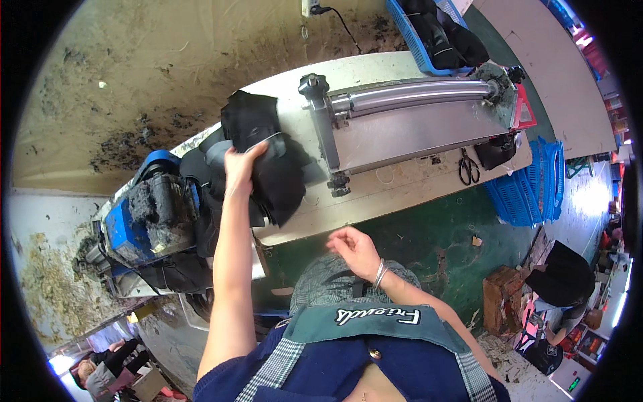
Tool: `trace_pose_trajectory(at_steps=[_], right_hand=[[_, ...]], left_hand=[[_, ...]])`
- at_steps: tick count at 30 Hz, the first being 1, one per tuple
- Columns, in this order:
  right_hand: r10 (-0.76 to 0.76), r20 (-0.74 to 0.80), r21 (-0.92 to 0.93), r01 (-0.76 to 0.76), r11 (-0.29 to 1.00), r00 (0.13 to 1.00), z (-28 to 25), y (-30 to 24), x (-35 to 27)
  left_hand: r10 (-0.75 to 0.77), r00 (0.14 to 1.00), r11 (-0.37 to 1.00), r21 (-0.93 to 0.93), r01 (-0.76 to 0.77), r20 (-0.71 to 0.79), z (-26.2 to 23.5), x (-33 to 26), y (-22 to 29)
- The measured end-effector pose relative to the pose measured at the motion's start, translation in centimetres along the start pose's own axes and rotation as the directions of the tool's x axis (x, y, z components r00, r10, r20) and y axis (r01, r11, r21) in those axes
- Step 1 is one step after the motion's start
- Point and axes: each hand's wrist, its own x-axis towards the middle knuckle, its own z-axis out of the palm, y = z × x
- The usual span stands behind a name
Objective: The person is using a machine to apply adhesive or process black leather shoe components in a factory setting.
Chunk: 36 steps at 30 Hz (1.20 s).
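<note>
My left hand (242, 166) reaches out over the left part of the table and is closed on a stack of black fabric pieces (278, 177). The stack is slightly blurred, and a grey strip shows at its fold. More black fabric (249, 120) lies just behind and left of it. My right hand (357, 253) hangs near my body, in front of the table edge. Its fingers are loosely bent and apart, with nothing visible in them.
A roller machine with a metal plate (415, 137) stands right of the fabric. Black scissors (468, 167) lie near the table's front edge. A blue lint-covered motor (127, 224) is at left. Blue baskets (529, 187) stand at right; another blue basket (418, 40) holds black pieces. A person (562, 281) is at far right.
</note>
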Motion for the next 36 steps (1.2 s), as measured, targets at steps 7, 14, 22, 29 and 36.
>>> trace_pose_trajectory(at_steps=[7,14,22,29,36], right_hand=[[-0.662,0.420,-0.255,0.781,0.571,0.621,6.9,-11.8,1.8],[-0.920,0.003,-0.367,0.856,0.364,0.393,7.3,-11.6,-1.2],[-0.340,0.770,0.068,0.460,0.886,0.541,-7.1,-14.4,-8.1],[-0.106,-0.494,0.276,0.271,0.922,0.863,-17.4,-8.9,-9.9],[-0.239,-0.562,-0.125,0.204,0.971,0.792,-23.9,2.6,-2.5]], left_hand=[[0.330,0.822,0.784,-0.620,0.036,0.464,-8.9,-17.6,-2.6],[0.186,0.836,0.760,-0.615,0.211,0.517,-10.9,-19.3,-3.3],[-0.159,0.324,0.974,0.202,-0.105,0.933,-3.7,-18.7,5.2],[-0.381,0.296,0.923,0.381,0.060,0.876,10.9,-22.8,2.9],[-0.470,0.340,0.881,0.459,0.117,0.815,13.6,-23.7,2.4]])
